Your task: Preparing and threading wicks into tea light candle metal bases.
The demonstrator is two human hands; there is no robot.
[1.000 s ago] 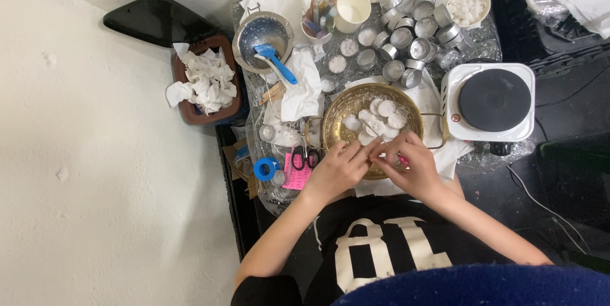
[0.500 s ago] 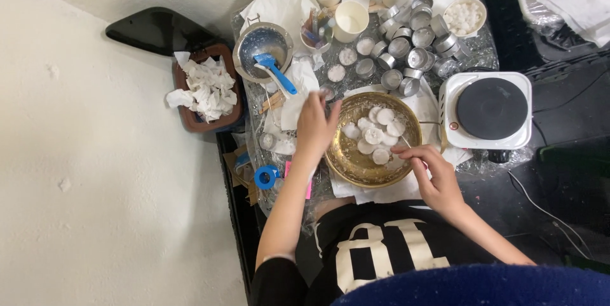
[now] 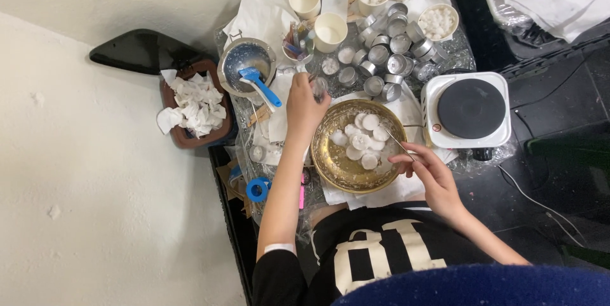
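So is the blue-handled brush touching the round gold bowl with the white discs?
Apart. The head view shows the blue-handled brush resting in the small metal pot, with cluttered table between it and the round gold bowl.

No packages, labels, signs, screens.

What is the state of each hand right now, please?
Left hand: closed on a small silver cup above the gold bowl.
Right hand: pinching thin metal tweezers over the white discs.
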